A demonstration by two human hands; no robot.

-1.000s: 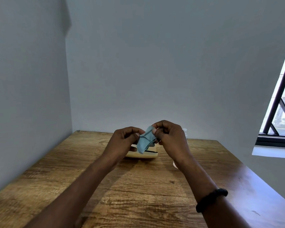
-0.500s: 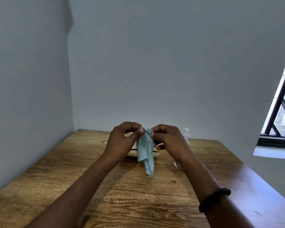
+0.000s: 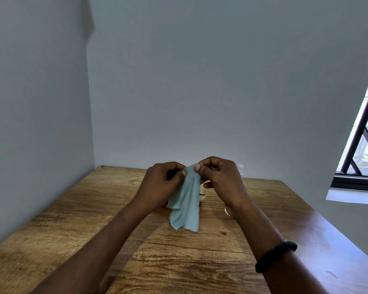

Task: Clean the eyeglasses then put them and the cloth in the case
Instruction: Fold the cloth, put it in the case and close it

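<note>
A light blue cleaning cloth (image 3: 187,206) hangs down over the wooden table (image 3: 94,219), pinched at its top edge by both hands. My left hand (image 3: 162,185) grips the top left of the cloth and my right hand (image 3: 219,179) grips the top right, thumbs close together. Behind the cloth a small piece of the cream eyeglass case (image 3: 201,197) shows on the table, with a dark line at its edge. The eyeglasses cannot be made out; the cloth and hands cover that spot.
A small clear bottle (image 3: 240,169) with a white cap stands behind my right hand near the back wall. Grey walls close off the table's left and back sides. A barred window (image 3: 361,149) is at the right. A black band (image 3: 275,256) circles my right wrist.
The cloth was bunched between my fingers, then unfolded and now hangs longer and wider. Both hands have lifted slightly and stay together at its top edge.
</note>
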